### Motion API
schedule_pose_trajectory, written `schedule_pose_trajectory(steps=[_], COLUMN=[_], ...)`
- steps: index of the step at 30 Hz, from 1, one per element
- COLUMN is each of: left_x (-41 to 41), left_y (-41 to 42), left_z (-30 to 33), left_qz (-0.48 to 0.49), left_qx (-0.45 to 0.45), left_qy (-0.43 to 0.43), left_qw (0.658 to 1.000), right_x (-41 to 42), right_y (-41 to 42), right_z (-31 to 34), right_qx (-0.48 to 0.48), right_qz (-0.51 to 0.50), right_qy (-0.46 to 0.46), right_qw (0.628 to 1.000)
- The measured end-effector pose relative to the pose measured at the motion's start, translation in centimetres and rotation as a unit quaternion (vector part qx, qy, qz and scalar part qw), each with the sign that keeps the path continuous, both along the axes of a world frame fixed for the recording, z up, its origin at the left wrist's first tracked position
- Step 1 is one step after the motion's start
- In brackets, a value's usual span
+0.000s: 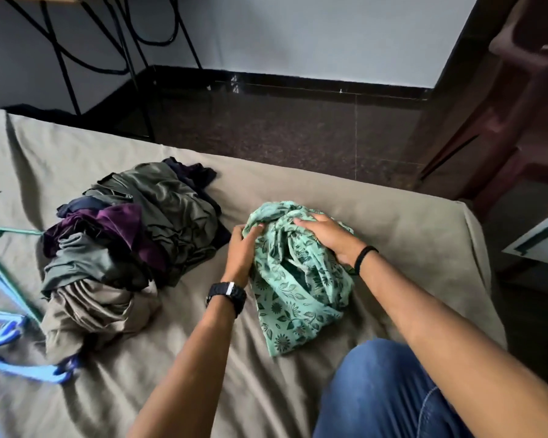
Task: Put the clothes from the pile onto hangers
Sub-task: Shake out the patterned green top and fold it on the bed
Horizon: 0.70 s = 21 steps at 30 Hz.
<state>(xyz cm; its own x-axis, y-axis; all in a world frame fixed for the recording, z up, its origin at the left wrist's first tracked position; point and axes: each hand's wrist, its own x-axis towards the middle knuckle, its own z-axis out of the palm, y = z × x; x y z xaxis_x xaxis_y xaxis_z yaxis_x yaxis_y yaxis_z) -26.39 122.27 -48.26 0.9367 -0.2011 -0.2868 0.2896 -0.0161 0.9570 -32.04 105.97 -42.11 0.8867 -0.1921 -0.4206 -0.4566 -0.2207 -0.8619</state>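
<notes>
Hands first: your left hand (243, 251) curls its fingers into the left edge of the green floral garment (293, 289), gripping a fold, while your right hand (329, 237) lies on top of the bundle with fingers bent, pressing down into the cloth (whether it actually pinches fabric, you cannot tell from here). The garment sits bunched on the olive bedsheet (408, 235), between your two hands and just beyond your blue-jeaned knee (383, 390). To its left, close but apart, lies the pile of clothes (124, 248), olive, purple and grey pieces heaped together. Left of the pile, at the frame's edge, are the hangers (10, 336), blue ones near and a green one farther, one blue end tucked under the pile's near corner. Beyond the bed is dark floor (282, 121).
</notes>
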Motion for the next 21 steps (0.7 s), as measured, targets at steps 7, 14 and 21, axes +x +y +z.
schedule_pose_trajectory(steps=[7, 14, 21], left_x=[-2.7, -5.8, -6.9], left_y=[-1.5, -4.1, -5.2], left_z=[4.9, 9.3, 13.1], left_qz=[-0.078, -0.098, -0.140], left_qx=[-0.173, -0.190, -0.067], left_qy=[0.027, 0.084, -0.049], left_qw=[0.981, 0.973, 0.987], right_x=[-3.1, -6.0, -5.8], right_y=[-2.9, -5.4, -7.4], right_z=[3.3, 6.1, 9.0], right_qx=[0.160, 0.050, 0.246], right_qz=[0.026, 0.092, -0.141], right_qy=[0.011, 0.015, -0.110], right_qw=[0.987, 0.994, 0.953])
